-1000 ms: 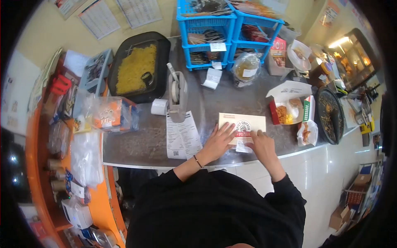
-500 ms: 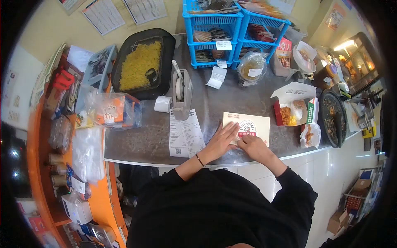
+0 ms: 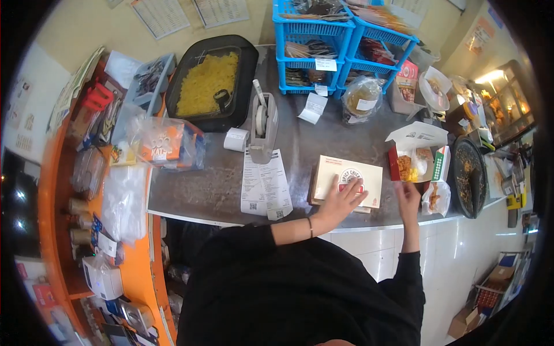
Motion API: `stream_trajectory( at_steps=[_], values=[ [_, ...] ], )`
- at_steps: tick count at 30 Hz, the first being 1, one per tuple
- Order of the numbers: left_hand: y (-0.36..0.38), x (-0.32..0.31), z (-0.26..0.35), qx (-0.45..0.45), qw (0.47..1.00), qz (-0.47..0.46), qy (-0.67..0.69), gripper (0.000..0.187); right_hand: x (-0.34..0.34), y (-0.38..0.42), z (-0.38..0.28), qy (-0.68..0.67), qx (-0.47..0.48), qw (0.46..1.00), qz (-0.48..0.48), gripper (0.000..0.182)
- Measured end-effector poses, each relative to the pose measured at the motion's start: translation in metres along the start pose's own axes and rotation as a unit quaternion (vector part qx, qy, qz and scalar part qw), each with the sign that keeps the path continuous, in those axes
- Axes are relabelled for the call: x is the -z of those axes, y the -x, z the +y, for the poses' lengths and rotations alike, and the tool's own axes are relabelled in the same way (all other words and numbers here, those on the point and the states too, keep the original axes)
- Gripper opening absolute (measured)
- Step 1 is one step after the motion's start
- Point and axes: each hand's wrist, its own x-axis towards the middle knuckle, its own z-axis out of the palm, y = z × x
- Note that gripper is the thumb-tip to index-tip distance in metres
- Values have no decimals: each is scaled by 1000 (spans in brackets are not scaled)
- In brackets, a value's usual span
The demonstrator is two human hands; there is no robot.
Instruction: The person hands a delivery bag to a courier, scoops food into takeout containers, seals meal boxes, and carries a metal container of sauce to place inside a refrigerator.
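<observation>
Two food boxes lie near the front edge of the counter. My left hand point(image 3: 341, 203) rests with spread fingers on the lid of a shut cream box point(image 3: 369, 176) printed "Spicy Chicken". To the right, a red-sided box point(image 3: 395, 166) stands with its lid up, showing fried chicken point(image 3: 404, 165) and a wrapped white item point(image 3: 423, 166). My right hand point(image 3: 409, 199) is at the lower front edge of this open box, its fingers drawn together on the edge. Beside it sits a small paper pouch point(image 3: 437, 198) of fried food.
Receipts point(image 3: 266, 184) and a tape dispenser point(image 3: 264, 130) lie to the left. Behind are a black pan of yellow food point(image 3: 208, 83), blue basket racks point(image 3: 311, 52) and a bagged bowl point(image 3: 362, 99). A black round tray point(image 3: 468, 173) is at the right edge.
My right hand has left the shut box and moved right to the open one. My left hand has slid right across the lid, fingers now spread. The view has shifted slightly.
</observation>
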Motion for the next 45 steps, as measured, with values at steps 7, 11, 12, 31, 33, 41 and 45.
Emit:
stream_trajectory(
  at_steps=[7, 11, 12, 31, 33, 41, 45],
  values=[
    [-15, -18, -13, 33, 999, 3, 32, 60, -43, -52, 63, 307, 40, 933, 183, 27],
    [-33, -29, -44, 66, 998, 7, -8, 60, -44, -60, 45, 359, 72, 914, 173, 27],
    [-37, -38, -53, 72, 997, 30, -10, 57, -42, -59, 40, 367, 91, 909, 175, 26],
    [-64, 14, -76, 149, 799, -90, 576, 62, -11, 27, -91, -28, 306, 921, 240, 28],
    [-45, 15, -49, 188, 822, -93, 530, 48, 16, 9, -93, -93, 217, 960, 147, 39],
    [22, -45, -2, 353, 890, -11, 289, 99, -71, 22, -1, 257, 88, 959, -88, 79],
    [30, -86, -12, 314, 770, 92, 548, 98, -94, 26, 22, -297, 20, 950, -95, 77]
  ],
)
